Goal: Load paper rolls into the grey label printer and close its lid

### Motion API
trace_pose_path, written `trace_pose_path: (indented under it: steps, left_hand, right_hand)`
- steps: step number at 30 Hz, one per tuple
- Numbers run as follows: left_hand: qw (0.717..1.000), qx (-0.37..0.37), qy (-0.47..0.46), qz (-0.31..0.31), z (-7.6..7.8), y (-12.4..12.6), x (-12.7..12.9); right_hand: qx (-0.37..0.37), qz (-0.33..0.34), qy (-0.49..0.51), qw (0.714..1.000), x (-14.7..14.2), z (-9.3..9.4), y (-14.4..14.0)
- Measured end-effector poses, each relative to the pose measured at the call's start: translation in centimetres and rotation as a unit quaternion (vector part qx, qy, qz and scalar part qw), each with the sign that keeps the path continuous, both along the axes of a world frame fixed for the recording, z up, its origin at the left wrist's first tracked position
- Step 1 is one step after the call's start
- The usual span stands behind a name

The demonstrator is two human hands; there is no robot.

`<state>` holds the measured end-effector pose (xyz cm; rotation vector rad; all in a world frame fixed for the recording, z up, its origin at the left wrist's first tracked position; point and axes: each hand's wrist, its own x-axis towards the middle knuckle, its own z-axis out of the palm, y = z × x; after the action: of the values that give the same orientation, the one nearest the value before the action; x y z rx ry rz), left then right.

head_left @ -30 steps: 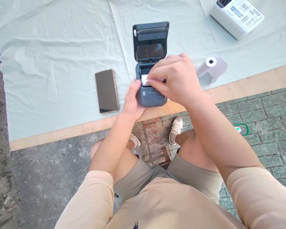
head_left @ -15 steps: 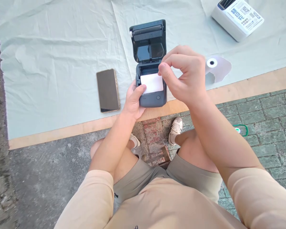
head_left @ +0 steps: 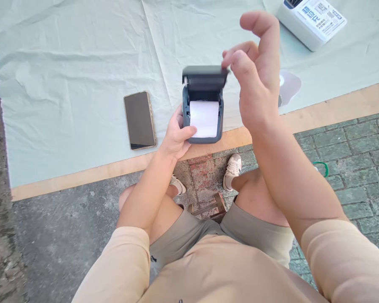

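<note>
Your left hand wraps the near left corner of the small dark grey plastic printer, thumb pressed on the white paper strip that lies over its front. The printer sits at the near edge of the pale green cloth. Your right hand has its fingers loosely spread, and the fingertips touch the half-shut grey lid. If your thumb slips, the paper could slide crooked and get jammed under the lid. A black phone lies just left. A white box sits far back.
</note>
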<state>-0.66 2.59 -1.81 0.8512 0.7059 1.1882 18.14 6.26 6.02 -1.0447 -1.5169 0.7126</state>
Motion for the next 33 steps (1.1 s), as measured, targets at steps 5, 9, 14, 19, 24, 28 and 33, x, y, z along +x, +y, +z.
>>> trace_pose_path:
  steps: [5,9,14,19,24,28,33]
  left_hand:
    - [1.0,-0.013,0.004,0.009,0.7,-0.2,0.1]
    - [0.997,-0.065,-0.02,0.027,2.0,-0.4,0.3]
    - [0.991,-0.119,-0.015,0.054,2.8,-0.1,0.7]
    - [0.982,-0.149,-0.038,0.113,3.0,0.2,1.0]
    - [0.979,-0.162,-0.061,0.104,2.8,0.7,0.9]
    - [0.986,-0.13,-0.062,0.079,2.6,0.7,0.6]
    - [0.997,-0.067,-0.02,0.027,2.4,-0.1,0.5]
  right_hand:
    - [-0.089,0.064,-0.062,0.992,0.0,0.0,0.0]
    - [-0.163,0.14,-0.123,0.969,0.2,-0.6,0.0]
    - [-0.17,0.147,-0.153,0.962,-0.3,-1.1,-0.1]
    - [-0.133,0.142,-0.132,0.972,-0.4,-0.7,-0.1]
    - [-0.104,0.188,-0.128,0.968,0.5,0.2,-0.3]
    - [0.014,0.036,-0.079,0.996,-0.2,0.4,-0.3]
    - [0.147,-0.011,-0.097,0.984,-0.6,1.6,-0.5]
